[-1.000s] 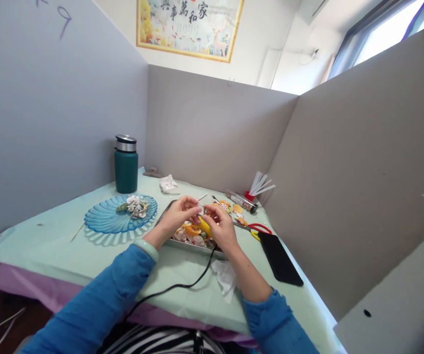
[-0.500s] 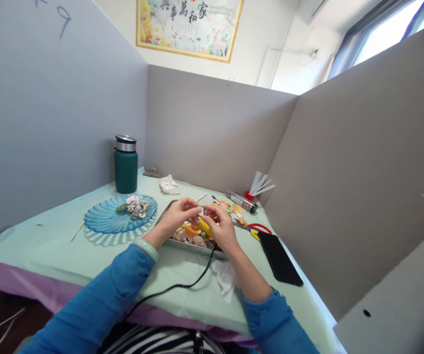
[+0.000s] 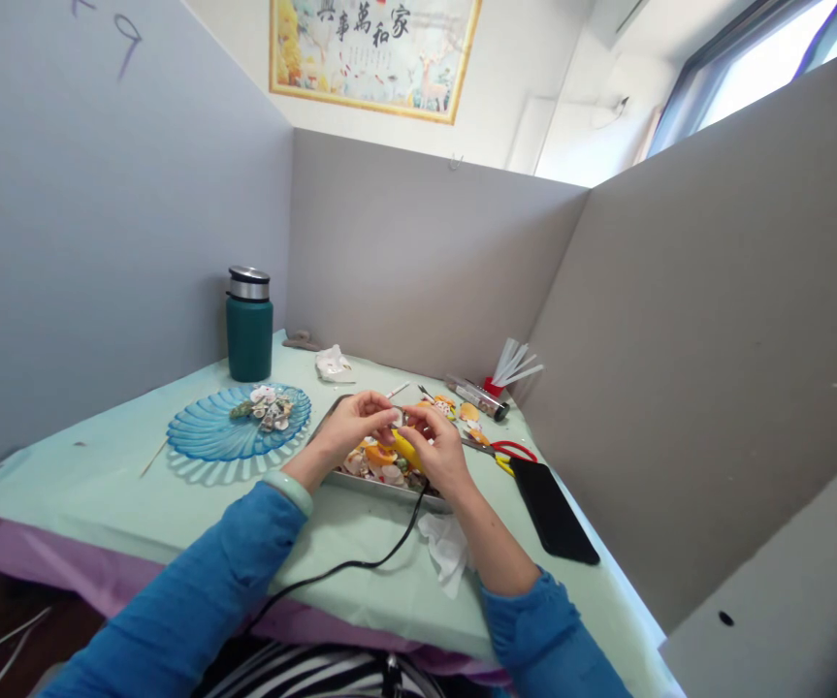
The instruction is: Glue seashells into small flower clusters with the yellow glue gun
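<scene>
Over a metal tray (image 3: 389, 490) of shells, my left hand (image 3: 355, 424) and my right hand (image 3: 438, 448) meet, fingertips nearly touching. Between them is a small whitish piece (image 3: 398, 417), pinched by the fingers of both; it looks like a shell, but its details are too small to tell. A yellow tool (image 3: 406, 450) with a black cord lies just under my right hand, which partly hides it. Left of the tray, a blue scalloped plate (image 3: 204, 427) bears a cluster of small shells (image 3: 267, 407).
A green bottle (image 3: 249, 334) stands behind the plate. Right of the tray are scissors (image 3: 512, 452), a black phone (image 3: 553, 509), a clear tube (image 3: 477, 396) and white sticks in a red holder (image 3: 492, 387). Crumpled tissue (image 3: 447, 548) lies in front. Grey partitions (image 3: 425, 242) surround the table.
</scene>
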A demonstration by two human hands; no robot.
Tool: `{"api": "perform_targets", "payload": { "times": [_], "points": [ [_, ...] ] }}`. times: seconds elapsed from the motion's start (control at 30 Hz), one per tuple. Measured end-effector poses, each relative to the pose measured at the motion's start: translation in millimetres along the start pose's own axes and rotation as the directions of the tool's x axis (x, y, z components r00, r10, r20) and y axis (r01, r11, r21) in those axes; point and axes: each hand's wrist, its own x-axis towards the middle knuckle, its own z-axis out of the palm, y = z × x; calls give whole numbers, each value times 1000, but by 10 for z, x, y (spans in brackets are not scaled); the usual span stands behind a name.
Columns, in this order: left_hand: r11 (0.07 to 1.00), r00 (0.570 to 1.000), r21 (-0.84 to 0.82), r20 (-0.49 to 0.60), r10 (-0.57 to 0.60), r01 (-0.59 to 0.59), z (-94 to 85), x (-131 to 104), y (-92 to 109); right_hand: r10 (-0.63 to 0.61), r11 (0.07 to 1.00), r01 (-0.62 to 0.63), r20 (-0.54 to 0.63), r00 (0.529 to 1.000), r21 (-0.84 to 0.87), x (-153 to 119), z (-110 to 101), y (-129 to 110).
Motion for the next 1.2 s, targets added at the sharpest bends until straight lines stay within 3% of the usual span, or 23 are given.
{"api": "perform_targets", "payload": {
  "times": [0.6, 0.97, 1.2],
  "points": [
    [1000, 1000, 22, 9, 5, -5, -20, 14, -34, -33, 999, 33, 25, 999, -24, 2, -25, 3],
    [1000, 1000, -30, -4, 7, -7, 13, -4, 0, -74, 988, 74, 7, 997, -134, -14, -12, -69],
    [999, 1000, -45, -2, 10, -10, -17, 12, -39, -45, 997, 45, 5, 999, -62, -1, -16, -32]
  ]
}}
